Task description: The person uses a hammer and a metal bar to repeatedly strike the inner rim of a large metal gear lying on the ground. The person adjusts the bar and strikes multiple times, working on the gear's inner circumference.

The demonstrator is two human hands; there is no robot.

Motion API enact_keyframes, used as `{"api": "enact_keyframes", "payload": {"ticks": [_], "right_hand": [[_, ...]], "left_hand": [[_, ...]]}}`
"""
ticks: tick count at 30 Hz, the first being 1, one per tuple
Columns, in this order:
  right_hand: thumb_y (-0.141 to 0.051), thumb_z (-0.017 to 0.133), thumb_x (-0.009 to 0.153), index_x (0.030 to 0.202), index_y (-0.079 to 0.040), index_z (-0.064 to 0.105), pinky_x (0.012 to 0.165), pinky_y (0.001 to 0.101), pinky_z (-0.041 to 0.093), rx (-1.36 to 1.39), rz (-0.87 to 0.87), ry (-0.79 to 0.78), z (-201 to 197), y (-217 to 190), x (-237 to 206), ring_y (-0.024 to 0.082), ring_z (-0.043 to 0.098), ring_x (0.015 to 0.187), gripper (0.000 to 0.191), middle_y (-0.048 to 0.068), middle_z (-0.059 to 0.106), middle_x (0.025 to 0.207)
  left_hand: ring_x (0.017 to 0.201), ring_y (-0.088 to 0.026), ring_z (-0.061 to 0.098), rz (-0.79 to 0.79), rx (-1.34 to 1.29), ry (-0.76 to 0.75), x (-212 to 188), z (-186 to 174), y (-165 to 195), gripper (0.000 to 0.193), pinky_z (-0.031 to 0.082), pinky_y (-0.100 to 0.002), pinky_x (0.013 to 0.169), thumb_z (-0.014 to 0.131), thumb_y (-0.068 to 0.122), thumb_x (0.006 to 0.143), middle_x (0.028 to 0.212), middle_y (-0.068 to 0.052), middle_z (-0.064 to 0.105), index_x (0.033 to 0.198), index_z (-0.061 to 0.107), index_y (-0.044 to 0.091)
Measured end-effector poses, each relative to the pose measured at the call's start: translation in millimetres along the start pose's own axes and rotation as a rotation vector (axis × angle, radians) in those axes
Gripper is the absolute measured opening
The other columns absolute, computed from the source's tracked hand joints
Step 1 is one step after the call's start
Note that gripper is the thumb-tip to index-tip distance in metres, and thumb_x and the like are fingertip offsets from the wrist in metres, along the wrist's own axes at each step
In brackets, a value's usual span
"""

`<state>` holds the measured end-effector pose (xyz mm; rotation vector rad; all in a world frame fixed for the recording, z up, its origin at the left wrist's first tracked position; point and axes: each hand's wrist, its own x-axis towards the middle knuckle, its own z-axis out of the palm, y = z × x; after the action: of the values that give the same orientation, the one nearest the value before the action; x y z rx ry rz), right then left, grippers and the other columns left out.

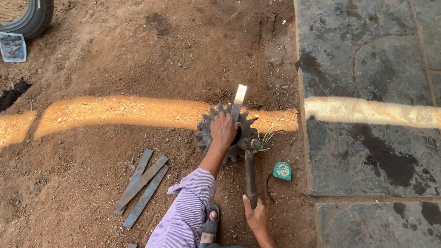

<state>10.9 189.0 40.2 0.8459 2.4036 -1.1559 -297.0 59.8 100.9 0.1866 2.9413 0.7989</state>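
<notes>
So the left hand [223, 130] sits just below the middle of the frame, fingers curled down over a flat metal strip [239, 98] and pinning it across the toothed gear [225, 133] that lies flat on the dirt. The strip's bright tip sticks out toward the top of the frame, catching the sun. The right hand [257, 216], at the bottom centre, is wrapped tight around the hammer [250, 170] handle, with the head resting at the gear's right edge, right next to the holding hand.

My take: keep those left fingers well back from the strike point, hit square, and keep the gear bedded so it doesn't rock, since loose soil [115, 59] gives under blows.

Around it: three more flat strips [141, 186] at lower left, a teal tape measure [282, 171] right of the hammer, stone paving [367, 59] along the right side, a tyre [30, 16] in the upper left corner.
</notes>
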Motion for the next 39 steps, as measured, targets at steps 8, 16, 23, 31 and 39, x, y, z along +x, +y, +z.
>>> {"api": "enact_keyframes", "payload": {"ticks": [8,16,23,31,39], "right_hand": [[-0.061,0.050,0.094,0.102,-0.002,0.066,0.031,0.0342,0.043,-0.022,0.043,-0.036,6.9,11.7,2.7,0.013,0.050,0.036,0.062,-0.001,0.054,0.052],[-0.068,0.051,0.091,0.098,-0.006,0.071,0.046,0.0368,0.048,-0.054,0.058,-0.004,-4.0,-19.5,2.2,0.018,0.061,0.047,0.066,0.003,0.060,0.055],[-0.070,0.052,0.086,0.112,-0.009,0.072,0.063,0.0444,0.054,-0.098,0.016,0.086,-12.9,-40.6,-2.8,0.030,0.072,0.069,0.069,0.012,0.071,0.071],[-0.069,0.050,0.089,0.107,-0.009,0.073,0.054,0.0424,0.053,-0.112,0.066,0.037,-8.5,-31.2,-0.9,0.025,0.069,0.059,0.066,0.009,0.067,0.065],[-0.067,0.051,0.089,0.099,-0.009,0.069,0.042,0.0354,0.049,-0.050,0.018,0.055,-1.9,-14.7,5.0,0.015,0.061,0.046,0.062,0.001,0.059,0.055]], "left_hand": [[0.095,-0.044,0.068,-0.258,-0.151,-0.072,-25.6,14.6,-12.9,0.057,0.056,-0.049,0.078,0.087,0.032,0.078,0.109,-0.027,0.065,0.110,0.059,-0.006],[0.070,-0.018,0.072,-0.534,-1.048,-0.381,-86.8,-16.5,-24.1,0.042,0.055,-0.032,0.059,0.083,0.025,0.082,0.091,-0.014,0.077,0.109,0.068,-0.004],[0.078,-0.020,0.074,-0.712,-1.863,-0.513,-83.4,-49.4,8.9,0.036,0.061,-0.028,0.065,0.060,0.033,0.098,0.097,-0.016,0.074,0.111,0.062,-0.001],[0.084,-0.019,0.073,-0.641,-2.043,-0.432,-95.6,-63.5,25.9,0.017,0.066,-0.031,0.077,0.060,0.018,0.103,0.092,-0.009,0.069,0.102,0.062,0.002],[0.072,-0.015,0.073,-0.653,-2.089,-0.412,-103.3,-63.0,24.3,0.014,0.063,-0.026,0.066,0.066,0.018,0.100,0.082,-0.005,0.067,0.098,0.062,0.005]]}}
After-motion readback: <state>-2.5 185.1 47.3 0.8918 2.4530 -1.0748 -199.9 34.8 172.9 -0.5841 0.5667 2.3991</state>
